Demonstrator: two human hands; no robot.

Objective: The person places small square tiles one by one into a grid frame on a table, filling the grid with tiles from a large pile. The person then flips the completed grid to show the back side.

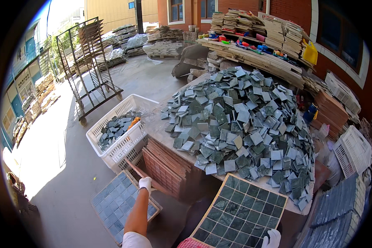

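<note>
A tray of dark green tiles [239, 211] lay before the person, by the near edge of a table [156, 129]. The gloved right hand [271, 239] touched its lower right side, its grip unclear. The gloved left hand [145, 183] held a brown panel [161, 188] beside stacked brown trays [164, 167]. Loose tiles [244, 128] heaped the table.

Bright daylight from beyond the left hand [145, 184], sunlit ground [45, 155] to its left burnt to white glare, even shade around the right hand [271, 239], tile heap [239, 120] ahead of it mostly sharp, brick wall [291, 16] beyond bent by fisheye distortion, black vignetted corners
</note>
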